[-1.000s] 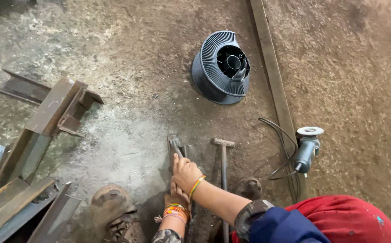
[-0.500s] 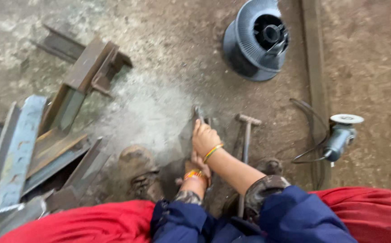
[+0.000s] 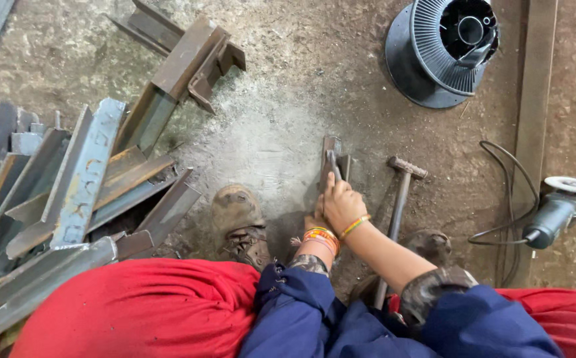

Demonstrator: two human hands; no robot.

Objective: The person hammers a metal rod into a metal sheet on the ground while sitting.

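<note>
A short rusty steel piece (image 3: 332,144) lies on the dusty floor in front of me. My right hand (image 3: 342,204), with a yellow bangle on its wrist, is closed around a thin grey metal tool (image 3: 332,163) pressed against that piece. My left hand (image 3: 312,223) sits just below and behind the right one and is mostly hidden. Orange bangles (image 3: 321,236) circle its wrist. I cannot tell what its fingers grip.
A hammer (image 3: 399,192) lies right of my hands, and an angle grinder (image 3: 554,213) with its cable lies further right. A wire spool (image 3: 444,50) stands at the top right beside a long steel bar (image 3: 534,99). Steel angle offcuts (image 3: 82,179) are piled left. My boot (image 3: 237,219) is near.
The view has shifted, so the spool and grinder now sit further right and more of the steel pile shows. Both hands stay on the steel piece.
</note>
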